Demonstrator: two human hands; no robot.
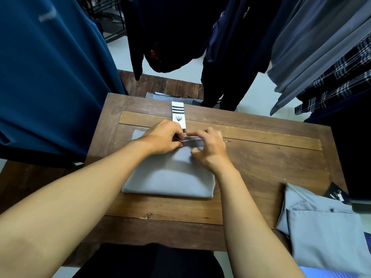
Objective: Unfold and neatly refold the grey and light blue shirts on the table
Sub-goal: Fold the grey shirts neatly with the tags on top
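Two shirts lie on the table [261, 157]: one grey shirt [168, 181], folded into a neat rectangle near the middle, and one light blue shirt [321, 233], loosely folded and creased, at the near right corner, where it overhangs the right edge. There are two tags: one white tag [178, 115] with three black stripes, lying by the far edge and touching the grey shirt's far end, and one black tag [335, 191] at the right edge, just behind the light blue shirt. Both hands meet at the far edge of the grey shirt, almost touching each other. The left hand [162, 137] has its fingers curled tight and pinches a raised fold of grey cloth there. The right hand [208, 149] is half curled, forefinger over the same fold and thumb beneath, gripping it. Several dark, grey and checked garments hang around the table.
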